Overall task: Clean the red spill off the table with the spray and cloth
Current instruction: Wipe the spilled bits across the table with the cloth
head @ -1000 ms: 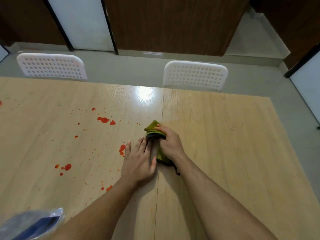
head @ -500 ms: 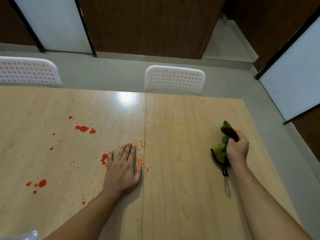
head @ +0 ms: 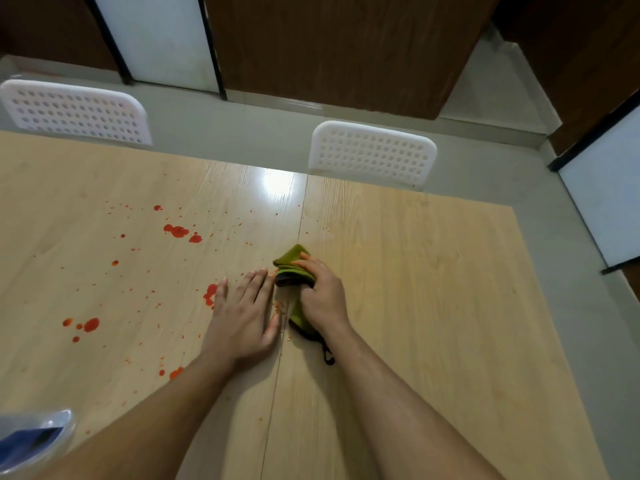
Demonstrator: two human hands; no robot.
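Head view, right hand (head: 323, 296) gripping cloth (head: 292, 263)

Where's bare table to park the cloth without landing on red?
Free: the table's right half, from the centre seam to its right edge, past the right hand gripping the green cloth. Crowded: left of the seam, red splatter surrounds the flat left hand; a blurred blue object fills the near-left corner.
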